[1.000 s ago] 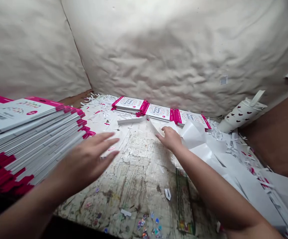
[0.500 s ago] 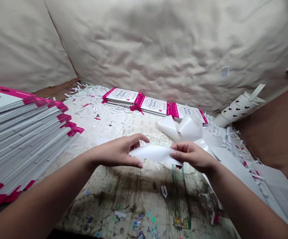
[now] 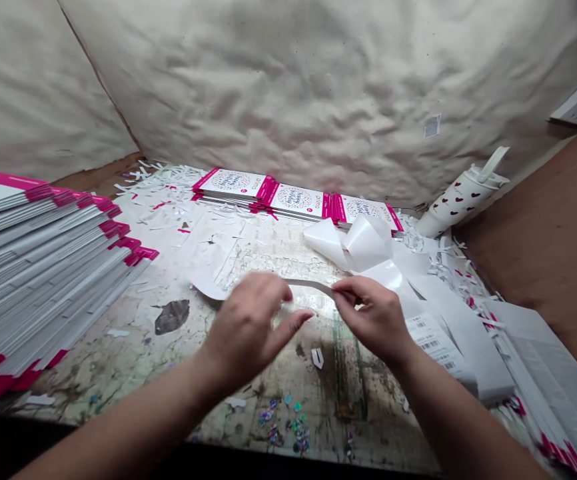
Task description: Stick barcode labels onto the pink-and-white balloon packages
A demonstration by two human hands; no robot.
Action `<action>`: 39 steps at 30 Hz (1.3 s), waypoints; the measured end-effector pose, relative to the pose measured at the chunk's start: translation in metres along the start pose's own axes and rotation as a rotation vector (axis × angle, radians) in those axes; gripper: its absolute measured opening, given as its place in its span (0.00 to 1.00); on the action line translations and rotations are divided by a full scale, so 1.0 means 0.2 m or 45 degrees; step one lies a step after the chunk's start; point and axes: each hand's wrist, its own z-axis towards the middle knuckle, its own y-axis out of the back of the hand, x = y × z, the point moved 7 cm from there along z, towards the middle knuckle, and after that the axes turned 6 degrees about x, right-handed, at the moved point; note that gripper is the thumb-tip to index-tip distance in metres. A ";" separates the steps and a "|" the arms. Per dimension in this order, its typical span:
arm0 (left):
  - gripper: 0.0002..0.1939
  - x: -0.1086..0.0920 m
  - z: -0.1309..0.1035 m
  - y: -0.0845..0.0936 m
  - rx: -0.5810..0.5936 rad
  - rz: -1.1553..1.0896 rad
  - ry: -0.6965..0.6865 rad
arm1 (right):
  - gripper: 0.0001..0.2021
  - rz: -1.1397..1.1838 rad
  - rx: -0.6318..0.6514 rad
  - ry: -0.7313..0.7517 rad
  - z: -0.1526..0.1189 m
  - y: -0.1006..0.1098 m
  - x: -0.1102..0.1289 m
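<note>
Near the middle of the table, my right hand (image 3: 371,313) pinches the right end of a thin white strip (image 3: 311,285), seen nearly edge-on. My left hand (image 3: 256,320) is slightly blurred at the strip's left side, thumb and fingers apart; its palm faces right. Behind the left hand, a curved white piece (image 3: 209,288) shows, partly hidden by that hand. Curled glossy white backing paper (image 3: 368,243) lies behind the right hand, and a sheet with printed labels (image 3: 436,343) rests beside the right wrist.
A large fanned stack of pink-edged packets (image 3: 43,267) fills the left. Three smaller packet piles (image 3: 296,199) stand by the back wall. A white tumbler with hearts (image 3: 461,200) leans at the back right. Paper scraps (image 3: 143,180) and sequins (image 3: 293,427) are scattered about.
The white strip has turned from its broad face to nearly edge-on. My left hand has turned over its left side and moved nearer. The view has shifted slightly, showing more at the right.
</note>
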 end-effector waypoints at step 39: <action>0.10 0.18 -0.13 -0.45 0.164 -1.919 0.775 | 0.13 0.791 0.493 -0.390 -0.03 -0.30 -0.08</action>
